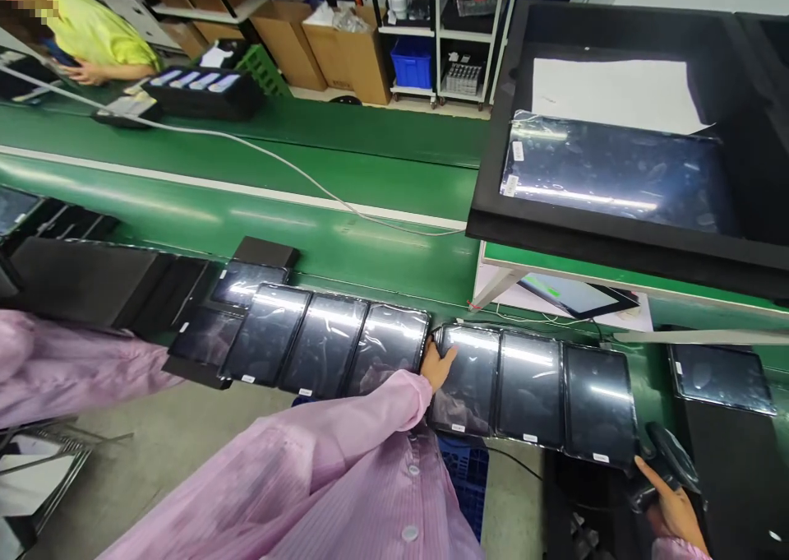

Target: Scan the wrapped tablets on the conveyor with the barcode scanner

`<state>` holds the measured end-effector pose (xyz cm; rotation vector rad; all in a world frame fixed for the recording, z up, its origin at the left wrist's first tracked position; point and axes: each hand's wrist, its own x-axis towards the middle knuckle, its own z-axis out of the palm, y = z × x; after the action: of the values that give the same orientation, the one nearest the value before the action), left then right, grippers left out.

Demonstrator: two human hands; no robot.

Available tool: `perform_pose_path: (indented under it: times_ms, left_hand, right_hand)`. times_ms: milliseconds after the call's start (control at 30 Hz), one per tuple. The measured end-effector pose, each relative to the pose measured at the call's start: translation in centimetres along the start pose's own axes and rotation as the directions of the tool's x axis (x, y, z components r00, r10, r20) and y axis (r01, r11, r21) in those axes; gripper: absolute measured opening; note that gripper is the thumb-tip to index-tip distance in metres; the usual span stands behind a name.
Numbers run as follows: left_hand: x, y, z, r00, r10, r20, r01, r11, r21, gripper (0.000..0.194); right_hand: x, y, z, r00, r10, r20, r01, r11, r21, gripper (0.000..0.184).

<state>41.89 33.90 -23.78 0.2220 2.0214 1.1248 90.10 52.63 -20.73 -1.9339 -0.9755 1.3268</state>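
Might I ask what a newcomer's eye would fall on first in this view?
Probably the row of six dark, glossy panels across the middle, in two groups of three, with the left hand at the gap between them. Next, perhaps, the much larger shiny panel at upper right, beside a white sheet. The bright yellow top of another person at upper left also stands out.

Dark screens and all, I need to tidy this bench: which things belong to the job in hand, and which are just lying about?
In use, it seems:
dark screens, at the left hand
black scanner, by the right hand

Probably just lying about:
cardboard boxes
blue bin
white sheet
white cable
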Motion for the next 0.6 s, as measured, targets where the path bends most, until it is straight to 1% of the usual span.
perform_pose_path:
  times_ms: [67,100,200,267,333,433,500,533,600]
  left_hand:
    - [0.6,1.1,0.4,1.000,0.002,-0.028,-0.002,1.000,0.002,0.075]
    - [1.0,1.7,0.5,0.999,0.007,-0.036,-0.007,1.000,-0.004,0.072]
    - [2.4,3.4,0.6,0.998,0.041,-0.040,-0.041,0.999,0.013,0.054]
    - [3.0,4.2,0.4,0.997,0.071,-0.024,-0.071,0.997,0.030,0.042]
    - [3.2,4.6,0.3,0.998,0.062,-0.016,-0.062,0.997,0.039,0.037]
    - [2.6,4.9,0.1,1.000,0.007,-0.027,-0.006,0.999,0.045,0.042]
    - [2.0,5.4,0.1,1.000,-0.023,-0.019,0.024,0.999,0.044,0.047]
    - [1.5,5.7,0.1,0.999,-0.032,-0.006,0.032,0.999,0.040,0.049]
    - [0.5,6.4,0.0,0.999,-0.034,0.018,0.034,0.999,0.027,0.054]
  right_hand:
    - [0.2,0.0,-0.2,1.000,0.020,0.014,-0.020,1.000,0.012,0.045]
    - [0.1,0.0,-0.3,1.000,0.015,0.018,-0.016,1.000,0.013,0.044]
    - [-0.3,-0.2,0.0,1.000,-0.008,0.016,0.008,1.000,0.025,0.040]
    - [-0.7,-0.6,0.7,1.000,0.006,0.009,-0.006,0.998,0.059,0.041]
    - [-1.2,-1.2,1.6,0.999,0.031,-0.007,-0.031,0.995,0.097,0.045]
    - [-1.8,-2.5,2.6,0.997,0.062,-0.046,-0.055,0.988,0.144,0.053]
    - [-2.4,-3.2,2.6,0.997,0.071,-0.030,-0.066,0.986,0.150,0.057]
    - [-2.9,-3.6,2.4,0.997,0.079,-0.021,-0.076,0.989,0.126,0.058]
    - [-3.9,-4.3,2.0,0.995,0.080,-0.051,-0.079,0.996,0.030,0.058]
